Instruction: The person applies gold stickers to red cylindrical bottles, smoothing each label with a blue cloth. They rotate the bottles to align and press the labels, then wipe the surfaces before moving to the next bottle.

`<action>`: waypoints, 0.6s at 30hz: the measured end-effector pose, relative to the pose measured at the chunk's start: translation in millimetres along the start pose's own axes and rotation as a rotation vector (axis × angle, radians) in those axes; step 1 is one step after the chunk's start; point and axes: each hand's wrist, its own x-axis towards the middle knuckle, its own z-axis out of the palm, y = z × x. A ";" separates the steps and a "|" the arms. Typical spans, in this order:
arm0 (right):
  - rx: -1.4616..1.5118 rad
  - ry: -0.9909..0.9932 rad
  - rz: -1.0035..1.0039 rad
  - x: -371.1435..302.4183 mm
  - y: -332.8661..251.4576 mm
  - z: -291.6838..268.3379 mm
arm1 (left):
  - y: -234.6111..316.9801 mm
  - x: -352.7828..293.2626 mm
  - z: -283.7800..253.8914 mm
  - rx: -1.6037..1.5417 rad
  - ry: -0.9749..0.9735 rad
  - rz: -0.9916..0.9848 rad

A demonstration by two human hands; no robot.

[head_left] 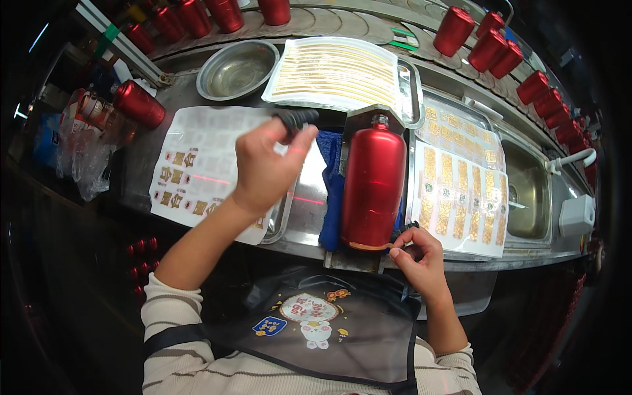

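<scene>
A red metallic bottle (374, 187) lies in a metal holder (376, 113) in front of me, its dark threaded neck pointing away. Around its near end runs a thin gold strip (368, 247). My right hand (424, 260) pinches the strip's loose end at the bottle's lower right edge. My left hand (266, 164), bent at the fingers with the thumb apart, hangs over the white decal sheet (191, 141), left of the bottle and clear of it; nothing shows in its grasp. Black covers wrap some fingertips of both hands. A blue cloth (331, 210) lies under the bottle.
Behind stand a metal bowl (238, 69) and a sheet of gold strips (336, 72) on a tray. Gold decal sheets (461, 197) lie to the right, before a sink (530, 197). Another red bottle (139, 104) stands left; more line the conveyor (329, 23).
</scene>
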 end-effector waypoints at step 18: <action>0.145 0.009 0.240 -9.1 -15.7 -1.3 | -110.0 84.8 -13.0 -0.294 -0.037 -0.407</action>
